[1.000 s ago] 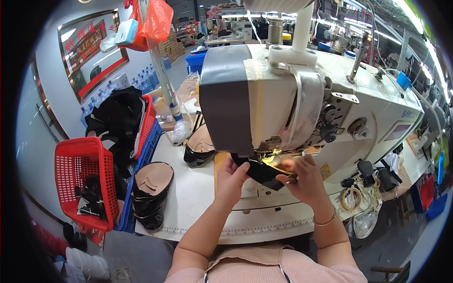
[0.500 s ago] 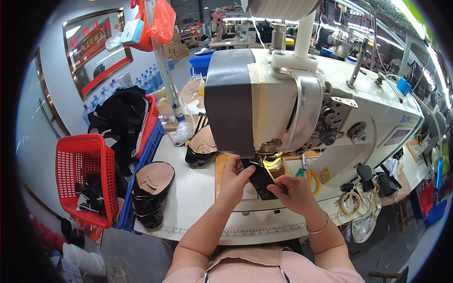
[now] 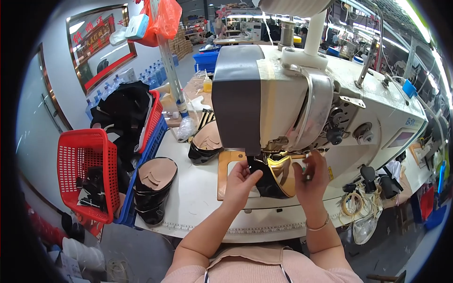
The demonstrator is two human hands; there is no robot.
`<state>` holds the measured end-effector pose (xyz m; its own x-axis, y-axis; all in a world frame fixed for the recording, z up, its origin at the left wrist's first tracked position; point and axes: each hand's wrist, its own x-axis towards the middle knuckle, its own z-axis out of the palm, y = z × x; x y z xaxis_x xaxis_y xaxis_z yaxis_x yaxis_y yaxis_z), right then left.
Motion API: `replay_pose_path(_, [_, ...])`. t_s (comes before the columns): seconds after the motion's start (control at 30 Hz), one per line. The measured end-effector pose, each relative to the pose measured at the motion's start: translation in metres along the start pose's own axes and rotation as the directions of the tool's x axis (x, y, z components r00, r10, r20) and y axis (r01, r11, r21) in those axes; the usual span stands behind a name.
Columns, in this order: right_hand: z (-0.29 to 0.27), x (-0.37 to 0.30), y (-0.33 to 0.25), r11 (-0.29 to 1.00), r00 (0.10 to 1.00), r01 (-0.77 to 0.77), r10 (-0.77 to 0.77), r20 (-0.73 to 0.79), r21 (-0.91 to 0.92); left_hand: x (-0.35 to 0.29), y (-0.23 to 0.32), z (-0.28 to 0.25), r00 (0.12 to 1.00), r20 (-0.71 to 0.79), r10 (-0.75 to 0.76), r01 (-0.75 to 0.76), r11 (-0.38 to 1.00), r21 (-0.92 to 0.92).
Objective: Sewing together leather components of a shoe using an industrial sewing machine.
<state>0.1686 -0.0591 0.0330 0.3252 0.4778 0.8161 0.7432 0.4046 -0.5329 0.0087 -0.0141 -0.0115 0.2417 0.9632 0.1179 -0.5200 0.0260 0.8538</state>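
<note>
Under the needle area of a large sewing machine sits a glossy black shoe upper with a shiny gold lining. My left hand pinches the upper's left edge between thumb and fingers. Just right of the upper, my right hand is raised beside the machine's working area, fingers bent and thumb apart from them. A bit of green shows in the gap between them; whether the hand touches it cannot be made out. The machine head partly hides the upper's far end.
Stacked black uppers with beige insides lie left on the white table, and another such stack lies behind them. A red basket holds black pieces. Tape rolls hang at the right table edge. A brown template lies beside my left hand.
My right hand has let go of the upper and moved up and right. The upper now lies more spread out, showing more gold. My left hand stays at its left edge.
</note>
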Motion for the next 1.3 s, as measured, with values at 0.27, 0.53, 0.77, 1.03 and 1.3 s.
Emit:
replay_pose_path(0.27, [-0.003,-0.026,0.011,0.975,0.939,0.024,-0.098,0.328,0.222,0.003,0.002,-0.017,0.985,0.088,-0.146,0.153,0.985,-0.079])
replay_pose_path(0.53, [-0.011,-0.032,0.002,0.946,0.797,-0.201,0.006,0.603,0.256,-0.007,0.002,-0.003,0.992,0.067,0.109,-0.119,0.979,0.168])
replay_pose_path(0.77, [-0.004,-0.027,-0.003,0.974,0.809,-0.148,0.021,0.587,0.169,0.01,0.007,-0.006,0.994,0.066,0.091,-0.097,0.99,0.101])
replay_pose_path(1.03, [-0.002,-0.023,-0.004,0.984,0.837,-0.091,-0.007,0.548,0.151,0.007,0.0,-0.008,0.999,0.048,0.011,-0.016,0.994,0.105])
replay_pose_path(1.3, [0.0,-0.022,-0.006,0.989,0.838,-0.083,0.002,0.545,0.124,-0.007,-0.005,-0.01,0.99,0.116,0.086,-0.102,0.985,0.139])
